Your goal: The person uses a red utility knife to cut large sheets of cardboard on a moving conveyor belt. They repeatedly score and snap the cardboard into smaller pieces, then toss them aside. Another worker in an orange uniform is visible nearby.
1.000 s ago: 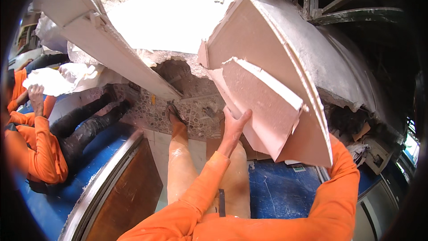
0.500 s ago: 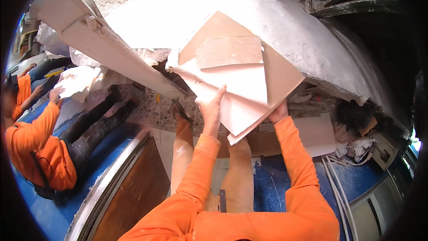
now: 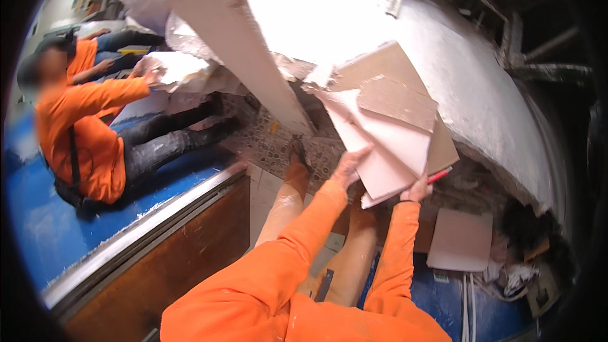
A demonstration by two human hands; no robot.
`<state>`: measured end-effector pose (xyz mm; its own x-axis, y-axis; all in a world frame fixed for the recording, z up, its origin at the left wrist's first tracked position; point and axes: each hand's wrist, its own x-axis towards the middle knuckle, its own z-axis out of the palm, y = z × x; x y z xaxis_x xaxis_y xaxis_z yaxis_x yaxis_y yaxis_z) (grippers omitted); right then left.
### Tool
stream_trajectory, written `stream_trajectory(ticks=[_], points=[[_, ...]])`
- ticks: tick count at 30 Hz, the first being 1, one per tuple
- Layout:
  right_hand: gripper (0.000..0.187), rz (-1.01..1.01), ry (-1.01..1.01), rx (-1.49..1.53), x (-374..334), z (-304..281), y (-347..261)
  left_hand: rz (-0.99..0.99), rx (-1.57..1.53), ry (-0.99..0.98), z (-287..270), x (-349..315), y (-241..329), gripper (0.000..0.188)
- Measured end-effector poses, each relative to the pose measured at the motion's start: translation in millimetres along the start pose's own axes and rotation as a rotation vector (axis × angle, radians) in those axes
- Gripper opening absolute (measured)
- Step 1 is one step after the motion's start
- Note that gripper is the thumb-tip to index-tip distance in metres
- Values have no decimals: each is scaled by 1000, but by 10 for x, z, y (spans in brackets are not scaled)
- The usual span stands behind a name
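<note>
A loose stack of cut board pieces, apparently plasterboard, with pale pinkish and brown faces and ragged edges, is held tilted in front of me over my knees. My left hand grips its lower left edge, thumb on top of the pale face. At the lower right corner my right hand is closed on the stack. A narrow red object shows beside my right fingers, along the board edge; whether I hold it is unclear. A smaller brown piece lies on top of the stack.
On the left, a co-worker in orange sits on a blue surface, holding a torn whitish sheet. A long pale beam slants down beyond my feet. A large whitish curved slab lies ahead. A square board rests at right.
My view has swung left, so the scene sits farther right. My right hand has come out from beneath the stack to its corner, and the red object now shows.
</note>
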<state>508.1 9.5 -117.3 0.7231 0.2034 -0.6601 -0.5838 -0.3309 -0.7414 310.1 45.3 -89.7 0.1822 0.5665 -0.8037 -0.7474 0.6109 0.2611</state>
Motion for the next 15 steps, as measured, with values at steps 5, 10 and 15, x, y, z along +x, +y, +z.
stream_trajectory(ticks=[5, 10, 15], points=[[62, 0, 13, 18, -453, 53, -210, 54, 74, 5, -87, -215, 17, 44], [82, -25, -256, 107, -586, -739, -182, -26, 162, 3, -214, -885, 78, 49], [77, 77, -313, 28, -1201, -1049, -703, 195, 356, -135, -689, -1716, 184, 53]])
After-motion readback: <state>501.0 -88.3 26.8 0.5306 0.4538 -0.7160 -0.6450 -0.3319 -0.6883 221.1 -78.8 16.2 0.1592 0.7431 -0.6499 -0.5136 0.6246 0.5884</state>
